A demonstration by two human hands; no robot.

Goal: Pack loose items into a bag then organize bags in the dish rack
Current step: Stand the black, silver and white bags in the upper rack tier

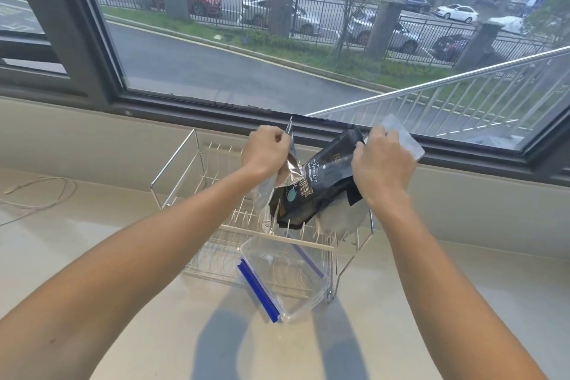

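Over the wire dish rack [197, 182] on the pale counter [123, 256], our left hand [265, 153] is closed around the top of a silver foil pouch [265, 194]. Our right hand [382, 163] pinches a black bag [314, 191] and a clear packet [407, 142]. Both hang over the rack's prongs. At five o'clock of the rack, a clear zip bag [283, 284] leans against its front, blue strip outward. At nine o'clock lies a thin cord [40, 194].

A black pouch [320, 185] with pale lettering and a teal dot sits at 3 o'clock of a silver foil bag [271, 191], above a clear bag [287, 278] with blue zip strips.
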